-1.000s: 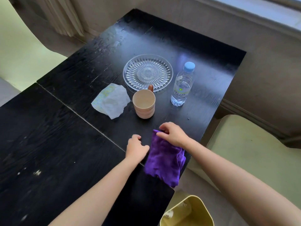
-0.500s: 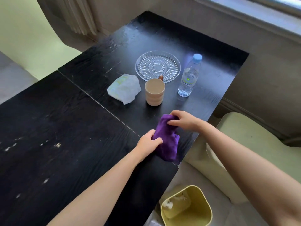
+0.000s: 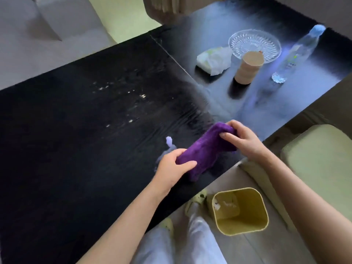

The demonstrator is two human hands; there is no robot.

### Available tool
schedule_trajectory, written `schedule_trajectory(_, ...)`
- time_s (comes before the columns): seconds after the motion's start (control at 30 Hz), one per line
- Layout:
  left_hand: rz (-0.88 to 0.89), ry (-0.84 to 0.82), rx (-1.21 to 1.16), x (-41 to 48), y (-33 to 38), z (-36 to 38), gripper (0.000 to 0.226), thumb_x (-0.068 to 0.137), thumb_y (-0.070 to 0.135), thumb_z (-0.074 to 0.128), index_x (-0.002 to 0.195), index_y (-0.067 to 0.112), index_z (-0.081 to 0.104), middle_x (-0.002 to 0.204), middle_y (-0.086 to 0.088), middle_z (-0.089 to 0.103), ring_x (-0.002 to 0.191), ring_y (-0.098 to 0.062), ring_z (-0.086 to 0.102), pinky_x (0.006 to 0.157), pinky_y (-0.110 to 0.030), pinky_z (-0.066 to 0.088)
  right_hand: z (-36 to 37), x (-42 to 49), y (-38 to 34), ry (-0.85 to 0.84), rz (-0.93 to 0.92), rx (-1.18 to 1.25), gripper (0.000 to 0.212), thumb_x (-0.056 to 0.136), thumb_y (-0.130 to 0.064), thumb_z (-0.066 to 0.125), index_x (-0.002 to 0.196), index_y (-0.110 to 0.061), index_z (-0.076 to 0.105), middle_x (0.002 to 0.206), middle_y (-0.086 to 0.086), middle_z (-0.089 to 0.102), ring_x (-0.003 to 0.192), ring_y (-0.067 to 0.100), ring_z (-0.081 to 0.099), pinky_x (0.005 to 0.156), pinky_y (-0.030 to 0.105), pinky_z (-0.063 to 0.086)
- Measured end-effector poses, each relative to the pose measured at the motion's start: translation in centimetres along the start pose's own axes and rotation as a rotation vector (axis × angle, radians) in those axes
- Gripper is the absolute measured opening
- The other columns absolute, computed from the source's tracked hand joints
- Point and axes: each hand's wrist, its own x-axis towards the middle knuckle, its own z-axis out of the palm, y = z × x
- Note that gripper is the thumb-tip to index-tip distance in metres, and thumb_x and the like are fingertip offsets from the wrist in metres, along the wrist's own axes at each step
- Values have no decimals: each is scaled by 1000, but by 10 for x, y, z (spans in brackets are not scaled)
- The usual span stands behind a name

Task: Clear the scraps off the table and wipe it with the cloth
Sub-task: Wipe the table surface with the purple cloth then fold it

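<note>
A purple cloth [image 3: 204, 149] is bunched up just above the near right edge of the black table [image 3: 66, 149]. My left hand [image 3: 172, 169] grips its near end and my right hand [image 3: 241, 139] grips its far end. Small white crumbs [image 3: 131, 103] are scattered over the middle of the table. A small white scrap [image 3: 169, 141] lies just left of the cloth, beyond my left hand. A crumpled white paper [image 3: 214, 59] sits further back, next to the cup.
A beige cup [image 3: 247, 68], a clear glass plate [image 3: 255, 44] and a water bottle [image 3: 297, 54] stand at the far right. A yellow bin [image 3: 241, 211] with scraps inside stands on the floor below the table edge. Pale green chair seat [image 3: 322, 159] at right.
My view has swung left, so the table's crumbed middle shows. My left hand has taken hold of the cloth's near end, and both hands now hold it stretched between them.
</note>
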Motion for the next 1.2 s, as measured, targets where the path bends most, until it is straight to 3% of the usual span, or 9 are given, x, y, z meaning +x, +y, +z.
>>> schedule_trajectory(0.17,-71,176,-255,-69,-55,-40,23,80,4,68,99,18,68,91,1,76,88,-11,69,78,-22,55,83,-47,6,-35,4,-20,6,90,-15,61,93,-14,56,77,-10,55,75,6,49,71,22,40)
schedule_trajectory(0.5,-33,354,-341,-145,-126,-50,31,86,3,62,106,27,64,104,3,74,94,-10,69,69,-22,55,165,-122,28,79,-24,-108,15,92,-15,55,96,-28,48,82,-24,58,80,-18,55,66,-5,35)
schedule_trajectory(0.63,-100,551,-331,-110,-129,-63,29,85,5,62,110,19,62,100,1,74,93,-14,70,74,-30,59,187,-99,19,195,23,-134,10,93,-22,51,96,-29,44,87,-10,60,82,13,57,69,21,37)
schedule_trajectory(0.7,-123,628,-177,-79,-123,-73,32,87,10,59,117,18,59,112,-4,69,103,-21,66,91,-41,54,194,-74,12,236,88,-214,24,91,-27,53,113,-19,47,109,3,58,102,26,56,78,32,40)
schedule_trajectory(0.77,-81,705,110,-56,-124,-88,37,90,15,53,126,16,54,126,-6,62,112,-22,59,102,-38,45,207,-60,15,206,38,-587,63,87,-41,58,138,-10,37,135,15,45,122,35,44,98,42,36)
schedule_trajectory(0.83,34,771,522,-42,-133,-111,40,93,19,48,133,16,50,139,-6,52,128,-22,47,110,-35,33,226,-62,23,-14,-154,-890,80,83,-58,51,148,-18,25,152,17,27,139,36,26,113,48,19)
schedule_trajectory(0.97,-30,687,1091,-15,-155,-156,59,96,46,31,149,24,19,160,-6,17,148,-24,10,118,-50,1,248,-64,49,-226,-331,-1044,86,76,-79,24,149,-37,11,161,10,7,148,36,-2,113,61,-6)
schedule_trajectory(1.07,-98,661,1179,-3,-165,-158,64,93,56,13,150,28,8,162,-4,5,149,-23,-1,117,-54,-3,247,-60,54,-171,-344,-1076,83,74,-81,19,147,-43,13,161,7,11,148,34,2,112,64,-2)
schedule_trajectory(1.2,-86,681,1206,-1,-173,-158,66,91,59,6,150,30,7,162,-3,4,149,-23,-2,118,-54,-3,252,-36,46,-61,-281,-997,59,90,-60,25,146,-40,25,159,2,21,148,25,14,116,58,3)
